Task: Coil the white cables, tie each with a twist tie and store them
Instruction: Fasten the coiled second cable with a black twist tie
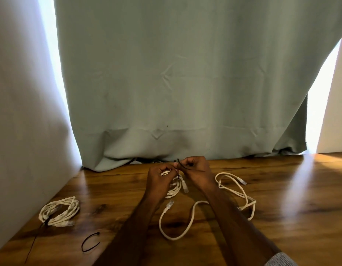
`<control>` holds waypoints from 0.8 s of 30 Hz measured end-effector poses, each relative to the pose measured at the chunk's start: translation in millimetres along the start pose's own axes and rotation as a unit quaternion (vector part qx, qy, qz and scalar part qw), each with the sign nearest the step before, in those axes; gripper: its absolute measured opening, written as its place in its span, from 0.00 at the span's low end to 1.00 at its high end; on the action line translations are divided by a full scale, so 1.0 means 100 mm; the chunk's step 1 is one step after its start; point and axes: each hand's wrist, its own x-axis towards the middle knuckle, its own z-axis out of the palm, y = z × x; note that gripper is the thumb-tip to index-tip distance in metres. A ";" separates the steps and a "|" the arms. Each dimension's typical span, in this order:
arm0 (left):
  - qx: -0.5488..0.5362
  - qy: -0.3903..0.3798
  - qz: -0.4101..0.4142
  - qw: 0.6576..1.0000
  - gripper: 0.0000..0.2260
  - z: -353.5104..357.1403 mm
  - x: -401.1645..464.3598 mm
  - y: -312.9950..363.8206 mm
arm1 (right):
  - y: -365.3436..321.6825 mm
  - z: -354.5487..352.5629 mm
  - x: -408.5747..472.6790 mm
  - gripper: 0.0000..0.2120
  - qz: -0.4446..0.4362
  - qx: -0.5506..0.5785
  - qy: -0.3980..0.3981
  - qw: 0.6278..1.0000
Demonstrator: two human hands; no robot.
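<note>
At twelve o'clock on the table (281, 217), near the curtain (185, 83), a coil (174, 187) of white cable is gripped by the left hand (158, 179), while a black tie (182, 167) is pinched by the right hand (197, 167) just above it. The tying step appears to be in hand; next, the tie likely needs to be wrapped round the coil and twisted closed. At three o'clock a loose cable (235, 191) is left uncoiled. At nine o'clock a tied coil (60, 211) is laid, with a spare tie (89, 242) near it.
</note>
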 end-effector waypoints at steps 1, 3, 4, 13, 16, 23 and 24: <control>-0.009 0.012 -0.008 1.000 0.04 0.00 0.00 0.01 | 0.00 0.01 0.00 0.07 0.002 0.008 0.000 1.000; -0.055 0.037 -0.031 0.997 0.05 0.01 0.00 0.06 | 0.00 0.03 -0.03 0.05 0.017 0.036 0.000 0.999; -0.081 0.041 -0.046 0.995 0.05 0.01 -0.01 0.09 | 0.00 0.04 -0.04 0.05 0.023 0.048 0.005 0.999; -0.112 -0.009 -0.095 0.989 0.05 0.00 0.00 0.02 | 0.05 0.02 -0.01 0.08 -0.038 -0.011 0.034 0.999; -0.094 0.000 -0.086 0.992 0.06 0.02 0.01 -0.02 | 0.07 0.07 0.02 0.06 -0.058 -0.072 0.033 0.995; -0.063 0.028 -0.101 0.993 0.08 0.12 0.00 -0.03 | 0.11 0.15 0.01 0.07 -0.073 -0.073 0.088 0.991; -0.068 0.026 -0.111 0.991 0.08 0.13 0.00 -0.04 | 0.12 0.16 0.01 0.07 -0.076 -0.079 0.085 0.990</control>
